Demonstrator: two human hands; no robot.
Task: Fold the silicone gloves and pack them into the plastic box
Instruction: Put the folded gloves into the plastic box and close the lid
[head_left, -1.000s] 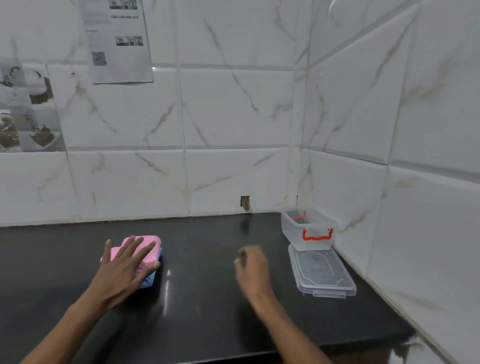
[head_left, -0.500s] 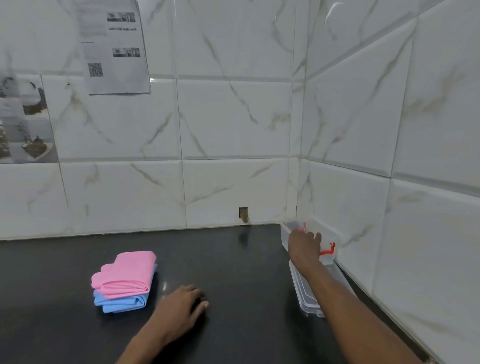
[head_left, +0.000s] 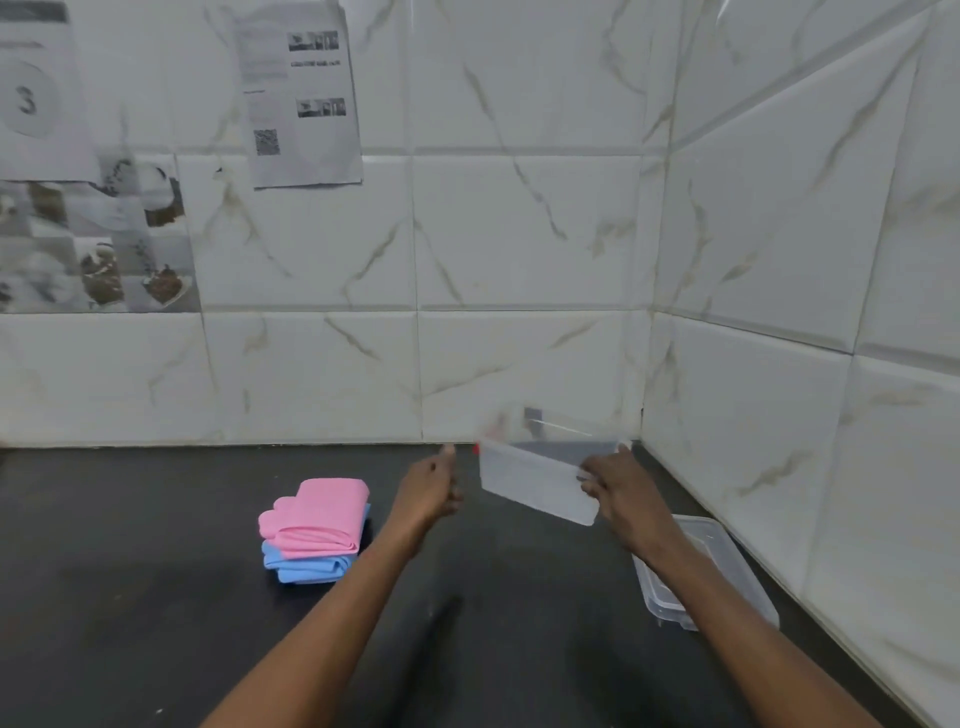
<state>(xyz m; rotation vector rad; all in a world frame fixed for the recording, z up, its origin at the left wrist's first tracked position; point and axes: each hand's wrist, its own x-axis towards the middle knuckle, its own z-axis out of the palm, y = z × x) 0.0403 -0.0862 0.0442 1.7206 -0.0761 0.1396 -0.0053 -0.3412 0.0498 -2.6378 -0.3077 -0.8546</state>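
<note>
Right hand (head_left: 618, 493): closed round the right end of the plastic box (head_left: 535, 478), fingers on the near wall, thumb side at the rim.
Plastic box: held clear of the worktop (head_left: 130, 571), tilted, left end higher; extends leftward from the right hand, towards the left hand. Clear walls, red clip just visible at the left end (heavily blurred).
Left hand (head_left: 428, 491): just left of the box's left end, thumb raised. Holds nothing. Finger posture blurred; cannot tell whether spread or pressed together. Contact with the box: cannot tell.
Pink glove (head_left: 322, 512): folded, lying on the worktop to the left of the left hand and a little nearer the camera.
Blue glove (head_left: 306, 566): folded, directly beneath the pink glove, near edge protruding.
Lid (head_left: 727, 566): flat on the worktop, below and right of the right hand, partly covered by the right forearm, close to the side wall.
Paper sheet (head_left: 301, 98): fixed to the tiled back wall, well above and left of both hands.
</note>
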